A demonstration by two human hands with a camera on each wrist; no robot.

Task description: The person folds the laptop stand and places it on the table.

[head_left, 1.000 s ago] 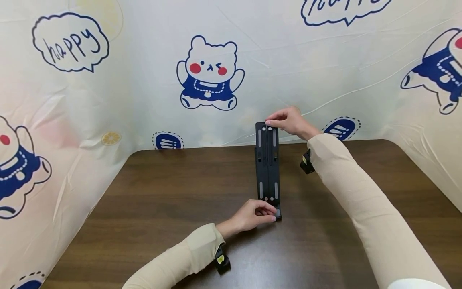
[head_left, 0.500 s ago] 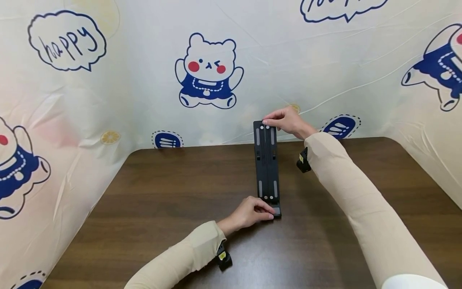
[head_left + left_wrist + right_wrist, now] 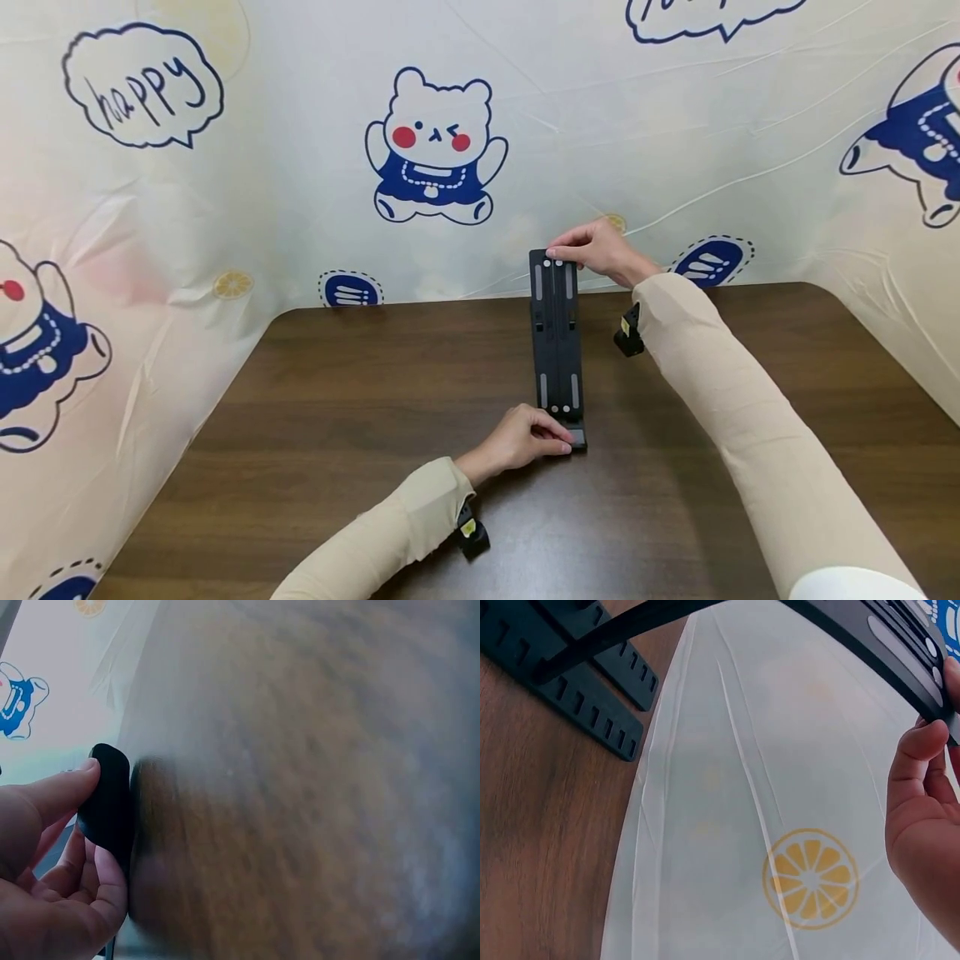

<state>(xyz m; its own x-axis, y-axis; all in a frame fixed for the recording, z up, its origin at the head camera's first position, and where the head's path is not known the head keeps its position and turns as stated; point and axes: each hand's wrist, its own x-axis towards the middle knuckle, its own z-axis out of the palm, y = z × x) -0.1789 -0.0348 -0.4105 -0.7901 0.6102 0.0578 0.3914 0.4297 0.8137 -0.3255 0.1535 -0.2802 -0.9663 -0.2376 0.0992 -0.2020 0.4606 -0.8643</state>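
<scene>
A black folding laptop stand (image 3: 557, 350), drawn in to a narrow width, rises at a slant from the table. My left hand (image 3: 521, 439) pinches its low front end; in the left wrist view the thumb and fingers hold the rounded black tip (image 3: 105, 799). At the raised far end, my right hand (image 3: 596, 250) grips the top corner between thumb and fingers. The right wrist view shows a support strut (image 3: 630, 634) reaching down to the notched base bars (image 3: 577, 697) on the table. Part of the front lip is covered by my left fingers.
The brown wooden table (image 3: 360, 392) spreads around the stand. Behind it, a printed curtain (image 3: 300, 167) with cartoon bears hangs close to the table's back edge. A small black wrist camera (image 3: 628, 332) sits under the right sleeve, and another (image 3: 472, 533) under the left.
</scene>
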